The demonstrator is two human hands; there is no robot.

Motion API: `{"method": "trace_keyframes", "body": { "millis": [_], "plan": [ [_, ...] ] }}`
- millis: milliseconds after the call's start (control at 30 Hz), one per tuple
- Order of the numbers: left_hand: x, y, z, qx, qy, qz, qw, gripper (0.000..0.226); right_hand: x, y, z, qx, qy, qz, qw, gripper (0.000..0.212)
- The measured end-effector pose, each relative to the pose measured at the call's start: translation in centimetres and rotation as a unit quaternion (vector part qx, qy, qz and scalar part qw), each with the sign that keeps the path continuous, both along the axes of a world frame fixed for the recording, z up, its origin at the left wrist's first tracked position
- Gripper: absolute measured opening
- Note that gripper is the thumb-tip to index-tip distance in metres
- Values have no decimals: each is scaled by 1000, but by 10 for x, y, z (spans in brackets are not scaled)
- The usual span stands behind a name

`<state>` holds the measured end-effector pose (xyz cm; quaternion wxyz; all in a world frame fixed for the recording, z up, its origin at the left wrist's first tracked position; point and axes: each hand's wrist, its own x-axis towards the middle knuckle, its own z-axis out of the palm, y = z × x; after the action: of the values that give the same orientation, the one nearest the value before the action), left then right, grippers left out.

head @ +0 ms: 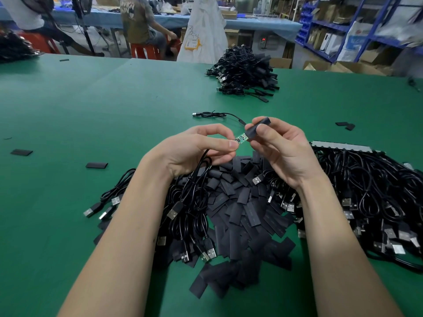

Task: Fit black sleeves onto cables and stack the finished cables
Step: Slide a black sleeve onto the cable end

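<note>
My left hand (196, 149) pinches a small green circuit board (240, 137) at the end of a black cable (199, 170) that hangs down from the hand. My right hand (279, 149) pinches a black sleeve (257, 128), whose open end sits over the board's far tip. Below both hands lies a heap of loose black sleeves (245, 216). Bare cables with USB plugs (187, 216) lie left of that heap, and more cables (370, 202) spread to the right. A stack of sleeved cables (247, 72) sits further back on the table.
The green table (91, 106) carries a single cable (212, 114) just beyond my hands and stray sleeves at the left (96, 165) and right (345, 125). Beyond the far edge sits a person on a red stool (142, 26), beside a white sack (201, 30). Blue shelving (357, 26) stands at the right.
</note>
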<state>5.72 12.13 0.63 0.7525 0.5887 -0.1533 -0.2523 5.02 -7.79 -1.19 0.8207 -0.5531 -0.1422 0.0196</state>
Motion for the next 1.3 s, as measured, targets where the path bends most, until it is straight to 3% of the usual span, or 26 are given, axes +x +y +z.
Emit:
{"method": "trace_keyframes", "body": {
  "millis": [967,1300],
  "plan": [
    [3,1,-3,-24,41,11,999,14,-1,8,-1,50,-26,-30,998,15],
    [4,2,-3,-18,31,3,999,14,0,7,-3,40,-16,9,999,17]
  ]
}}
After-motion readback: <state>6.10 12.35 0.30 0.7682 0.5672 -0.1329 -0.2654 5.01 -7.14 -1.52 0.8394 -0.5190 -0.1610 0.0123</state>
